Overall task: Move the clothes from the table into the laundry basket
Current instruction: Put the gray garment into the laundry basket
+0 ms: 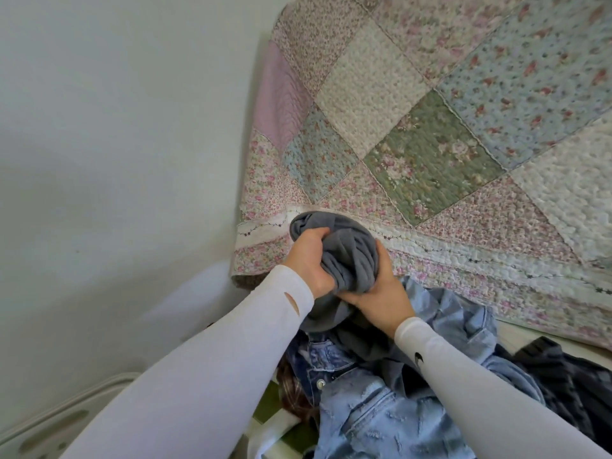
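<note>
A bunched grey garment (344,246) is held up in the middle of the view, with my left hand (311,260) gripping its left side and my right hand (381,293) gripping it from below right. Part of it hangs down between my arms. Under my hands lies a heap of clothes: light blue ripped jeans (374,415), a light denim piece (463,323) and a dark garment (563,379) at the right. A white slotted rim, likely the laundry basket (49,429), shows at the bottom left corner.
A patchwork floral quilt (430,127) covers a bed behind the heap and fills the upper right. A pale wall (116,127) takes up the left. A green and white surface (275,422) shows beneath the clothes.
</note>
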The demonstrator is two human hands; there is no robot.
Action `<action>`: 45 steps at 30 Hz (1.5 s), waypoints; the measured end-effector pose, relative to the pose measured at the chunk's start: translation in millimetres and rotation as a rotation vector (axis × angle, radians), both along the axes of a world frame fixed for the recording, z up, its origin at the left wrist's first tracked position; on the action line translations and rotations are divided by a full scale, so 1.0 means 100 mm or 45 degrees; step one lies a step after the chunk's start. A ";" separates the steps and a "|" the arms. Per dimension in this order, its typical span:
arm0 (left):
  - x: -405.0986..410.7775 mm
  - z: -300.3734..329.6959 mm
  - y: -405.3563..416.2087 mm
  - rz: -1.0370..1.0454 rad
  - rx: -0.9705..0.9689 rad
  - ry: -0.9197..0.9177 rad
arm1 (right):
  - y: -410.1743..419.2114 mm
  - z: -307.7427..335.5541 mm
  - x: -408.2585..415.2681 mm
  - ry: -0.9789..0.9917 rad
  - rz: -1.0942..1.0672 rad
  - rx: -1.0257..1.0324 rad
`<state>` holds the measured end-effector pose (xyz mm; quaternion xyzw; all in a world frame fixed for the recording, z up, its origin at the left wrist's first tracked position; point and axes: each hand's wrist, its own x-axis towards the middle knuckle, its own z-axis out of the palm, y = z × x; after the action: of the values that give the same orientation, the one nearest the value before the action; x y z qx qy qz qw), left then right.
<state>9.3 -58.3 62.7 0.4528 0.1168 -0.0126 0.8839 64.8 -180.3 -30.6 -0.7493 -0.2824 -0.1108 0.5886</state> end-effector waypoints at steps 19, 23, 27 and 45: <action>-0.63 -0.33 1.09 0.204 0.680 -0.489 | 1.23 0.83 -0.52 1.036 0.624 0.546; -0.76 -0.28 1.36 0.437 0.898 -0.471 | 1.51 0.87 -0.74 1.031 0.754 0.567; -0.92 -0.16 1.69 0.556 1.052 -0.390 | 1.70 0.92 -0.89 0.962 0.877 0.451; -1.90 0.43 2.44 0.750 0.550 -0.063 | 2.11 0.14 -1.25 0.167 0.826 -0.589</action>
<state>-180.2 185.3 105.7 0.5762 0.2206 0.2783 0.7361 -60.2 30.4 -16.1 -0.7395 -0.4837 0.1953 0.4255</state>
